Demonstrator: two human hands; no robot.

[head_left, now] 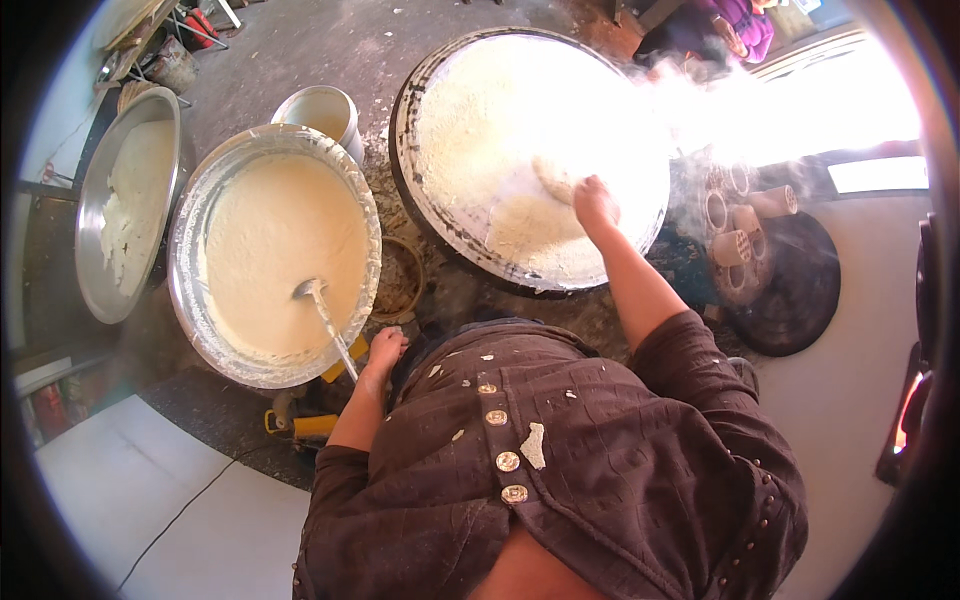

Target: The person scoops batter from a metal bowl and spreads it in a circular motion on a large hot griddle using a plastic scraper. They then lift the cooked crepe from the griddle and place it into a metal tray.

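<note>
My right hand [597,205] is closed on a pale, curved spreader [553,180], which rests on the batter coating a large round griddle [445,235]. Glare washes out much of the griddle's right side, and the spreader's outline is blurred. Down by my lap, my left hand [388,347] has its fingers curled in, with nothing visible in them. Just left of it, apart from the fingers, slants the handle of a ladle [325,318]. The ladle's head sits in the thick cream batter [285,235] of a wide metal basin [190,290].
A shallow metal bowl [93,240] with batter residue leans at far left. Behind the basin stands a white bucket [350,112]. Steam rises at right over clay-coloured cylinders [773,202] and a black round plate [800,310]. Another person in purple [757,32] is at the far right.
</note>
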